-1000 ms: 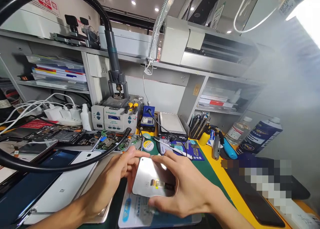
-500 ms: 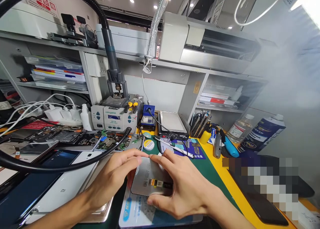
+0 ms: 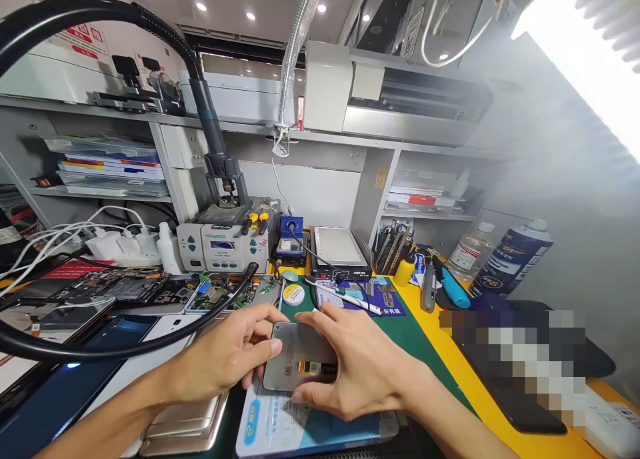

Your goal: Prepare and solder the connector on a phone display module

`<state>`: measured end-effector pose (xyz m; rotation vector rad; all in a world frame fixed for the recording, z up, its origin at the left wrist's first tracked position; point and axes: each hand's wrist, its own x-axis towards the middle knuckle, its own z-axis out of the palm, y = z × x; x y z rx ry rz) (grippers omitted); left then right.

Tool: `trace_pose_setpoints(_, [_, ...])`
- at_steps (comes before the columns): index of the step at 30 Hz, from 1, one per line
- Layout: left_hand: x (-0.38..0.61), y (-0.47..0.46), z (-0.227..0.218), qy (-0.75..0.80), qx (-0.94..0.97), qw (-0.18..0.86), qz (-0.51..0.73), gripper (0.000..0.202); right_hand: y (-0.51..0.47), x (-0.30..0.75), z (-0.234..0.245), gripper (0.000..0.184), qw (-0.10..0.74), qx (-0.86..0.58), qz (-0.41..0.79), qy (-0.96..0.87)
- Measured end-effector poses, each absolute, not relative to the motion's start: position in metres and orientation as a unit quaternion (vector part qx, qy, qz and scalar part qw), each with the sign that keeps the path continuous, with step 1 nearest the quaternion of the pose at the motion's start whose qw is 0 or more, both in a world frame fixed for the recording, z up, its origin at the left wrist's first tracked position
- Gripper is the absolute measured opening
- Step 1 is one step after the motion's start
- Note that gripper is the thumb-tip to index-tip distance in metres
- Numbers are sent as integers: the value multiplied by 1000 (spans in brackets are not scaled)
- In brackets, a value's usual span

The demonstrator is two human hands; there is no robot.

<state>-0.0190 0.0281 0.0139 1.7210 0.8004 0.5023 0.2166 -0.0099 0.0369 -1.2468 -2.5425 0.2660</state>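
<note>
A phone screen panel [image 3: 285,375] lies back side up in front of me, its grey metal back showing and a short flex cable [image 3: 313,367] across it. My right hand [image 3: 363,365] spans the panel from the right, fingers at the far edge and thumb at the near edge. My left hand [image 3: 227,352] grips the left edge, thumb on top and fingers curled at the side, partly hidden. Under the panel is a blue-and-white flat packet [image 3: 280,422]. The panel's right end is hidden by my right hand.
Several phones [image 3: 105,359] and circuit boards [image 3: 245,292] lie to the left, crossed by a black hose [image 3: 150,352]. A hot-air station [image 3: 223,245] and heating plate [image 3: 340,249] stand behind. Right are a spray can [image 3: 513,259], a bottle [image 3: 470,252] and a dark phone [image 3: 505,379].
My left hand's fingers have drawn back from the panel's far edge and curled around its left edge. My right hand keeps its spanning hold. The view has shifted slightly.
</note>
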Motion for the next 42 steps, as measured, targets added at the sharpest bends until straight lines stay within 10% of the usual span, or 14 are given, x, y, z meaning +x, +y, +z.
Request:
trace_pose_setpoints(10, [-19, 27, 14, 360, 741, 537, 183, 33, -3, 235, 49, 27, 219, -500, 232, -805])
trace_pose_setpoints(24, [-18, 34, 9, 402, 726, 525, 190, 42, 24, 254, 34, 22, 264, -486, 392, -735])
trace_pose_setpoints(32, [-24, 38, 9, 437, 755, 476, 115, 48, 35, 281, 45, 35, 311, -619, 196, -693])
trace_pose_setpoints(42, [-23, 41, 5, 433, 817, 362, 117, 43, 36, 285, 38, 16, 141, -620, 184, -749])
